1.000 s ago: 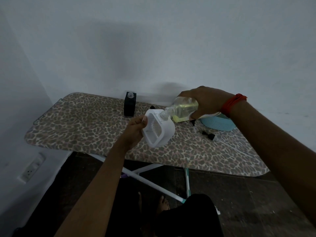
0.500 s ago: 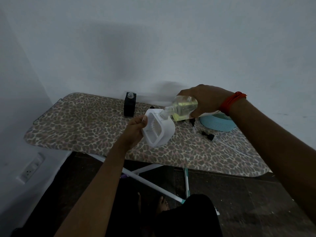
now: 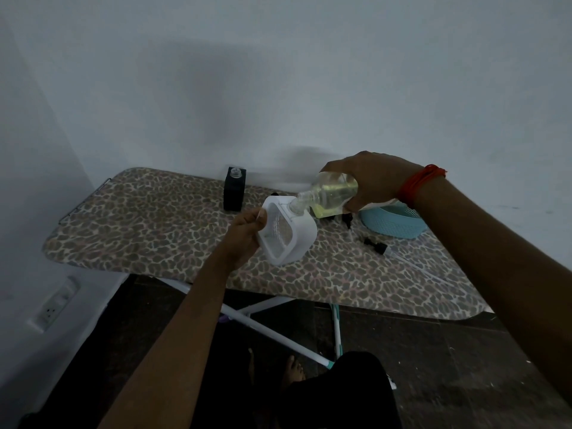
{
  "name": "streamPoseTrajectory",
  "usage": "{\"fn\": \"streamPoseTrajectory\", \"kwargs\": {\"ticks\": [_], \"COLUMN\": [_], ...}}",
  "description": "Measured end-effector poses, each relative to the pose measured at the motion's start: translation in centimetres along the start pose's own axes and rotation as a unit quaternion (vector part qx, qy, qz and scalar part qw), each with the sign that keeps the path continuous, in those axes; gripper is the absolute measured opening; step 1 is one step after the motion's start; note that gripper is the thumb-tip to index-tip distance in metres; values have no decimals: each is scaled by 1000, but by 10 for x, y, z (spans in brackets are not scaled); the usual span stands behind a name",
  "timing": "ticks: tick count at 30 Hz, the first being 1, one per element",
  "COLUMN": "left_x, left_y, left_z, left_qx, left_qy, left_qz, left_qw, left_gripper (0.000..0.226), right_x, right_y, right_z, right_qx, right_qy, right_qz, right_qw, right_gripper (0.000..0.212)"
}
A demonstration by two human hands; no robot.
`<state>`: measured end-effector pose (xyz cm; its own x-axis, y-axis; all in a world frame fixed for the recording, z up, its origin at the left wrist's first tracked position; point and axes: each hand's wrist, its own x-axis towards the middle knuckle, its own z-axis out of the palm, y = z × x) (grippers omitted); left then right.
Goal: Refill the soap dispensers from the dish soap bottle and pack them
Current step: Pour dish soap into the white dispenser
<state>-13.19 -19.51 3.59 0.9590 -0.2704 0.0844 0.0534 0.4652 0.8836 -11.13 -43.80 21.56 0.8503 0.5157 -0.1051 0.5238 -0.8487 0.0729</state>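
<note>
- I am watching the left hand gripping the white soap dispenser, thumb on its rim, holding it tilted above the ironing board near its front edge.
- The right hand is curling round the dish soap bottle, tipping it so its neck is meeting the dispenser's top; yellowish liquid is pooling along the bottle's lower side.
- A black dispenser is standing uncapped by the far edge.
- A teal basket is sitting toward the right end, a black pump lying just beside it.
</note>
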Motion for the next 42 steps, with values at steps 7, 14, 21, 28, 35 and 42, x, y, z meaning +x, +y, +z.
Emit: {"fn": "streamPoseTrajectory", "kwargs": {"ticks": [7,14,21,28,35,42], "left_x": [2,3,4,6,7,3], "left_y": [-2,-3,-5,-8,-9,-3], "left_z": [-2,-3,-7,-11,-11,-3], "left_qx": [1,-4,10,8,17,12], "left_qy": [-4,-5,-11,-13,2,-2], "left_qz": [6,10,15,26,15,12], "left_qw": [1000,1000,1000,1000,1000,1000], "left_gripper": [32,32,26,33,26,26], "right_x": [-1,-1,1,2,0,-3], "right_y": [-1,-4,-1,-1,-1,-1], "right_z": [-1,-3,-1,0,0,0], "right_qx": [0,-6,-4,-5,-3,2], "right_qy": [-2,-2,-1,-3,3,5], "right_qz": [7,4,9,10,10,11], "right_qw": [1000,1000,1000,1000,1000,1000], "right_gripper": [81,80,82,82,82,82]}}
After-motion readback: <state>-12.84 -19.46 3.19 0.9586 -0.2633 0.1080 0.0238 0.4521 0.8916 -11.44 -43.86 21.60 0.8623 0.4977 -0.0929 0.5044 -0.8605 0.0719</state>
